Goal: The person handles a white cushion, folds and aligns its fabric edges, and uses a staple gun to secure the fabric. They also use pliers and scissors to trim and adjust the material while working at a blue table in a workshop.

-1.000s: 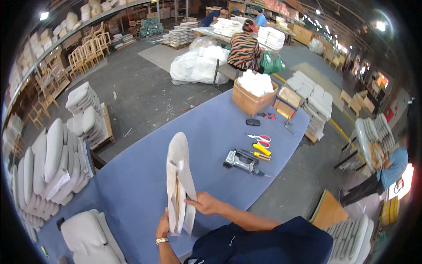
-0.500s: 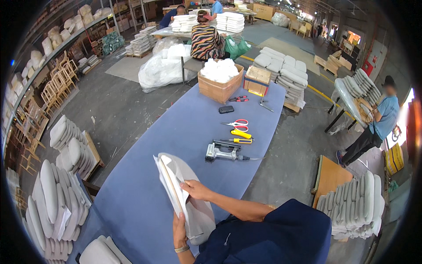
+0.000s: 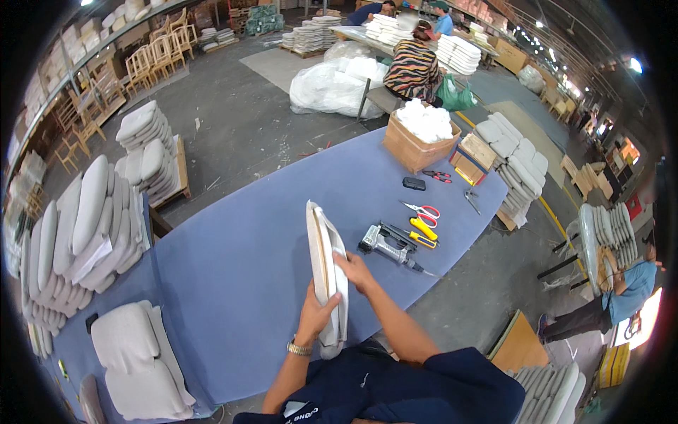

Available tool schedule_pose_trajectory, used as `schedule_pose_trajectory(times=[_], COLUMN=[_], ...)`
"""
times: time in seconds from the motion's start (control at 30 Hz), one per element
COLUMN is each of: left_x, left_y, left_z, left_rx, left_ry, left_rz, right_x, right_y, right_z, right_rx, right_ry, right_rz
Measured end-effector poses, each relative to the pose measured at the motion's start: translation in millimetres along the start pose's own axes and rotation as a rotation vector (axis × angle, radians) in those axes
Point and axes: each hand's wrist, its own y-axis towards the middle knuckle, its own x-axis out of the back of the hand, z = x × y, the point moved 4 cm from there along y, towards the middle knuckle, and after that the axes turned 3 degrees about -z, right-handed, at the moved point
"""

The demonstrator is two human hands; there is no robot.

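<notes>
One left hand [image 3: 316, 316] and one right hand [image 3: 357, 273] clamp a light-grey upholstered seat pad [image 3: 322, 263] from opposite sides, holding it edge-up over the blue worktable [image 3: 244, 272], left of the pneumatic staple gun [image 3: 387, 244].

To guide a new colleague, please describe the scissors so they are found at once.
On the blue table, just beyond the right hand, lies a grey staple gun. Beyond it and the yellow-handled tools are the scissors, with red-and-white finger loops; the pliers farther off have red-and-black handles.
</notes>
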Motion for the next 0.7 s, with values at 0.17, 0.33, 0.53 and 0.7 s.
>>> schedule_pose_trajectory(times=[0.17,0.33,0.53,0.7], left_x=[0.0,28.3,53.4,72.4], left_y=[36.8,28.9,4.6,2.1], left_z=[-1.7,-12.3,-79.0,-94.3], left_rx=[0.036,-0.054,-0.269,-0.327], left_ry=[-0.044,0.063,-0.167,-0.216], left_rz=[-0.111,-0.289,-0.466,-0.511], right_x=[0.8,-37.8,-41.1,-24.1], right_y=[34.8,-12.3,-58.7,-92.7], right_z=[10.5,60.6,103.6,86.3], right_rx=[0.058,0.093,0.167,0.221], right_ry=[-0.172,0.089,0.163,-0.158], right_rz=[0.03,0.144,0.393,0.54])
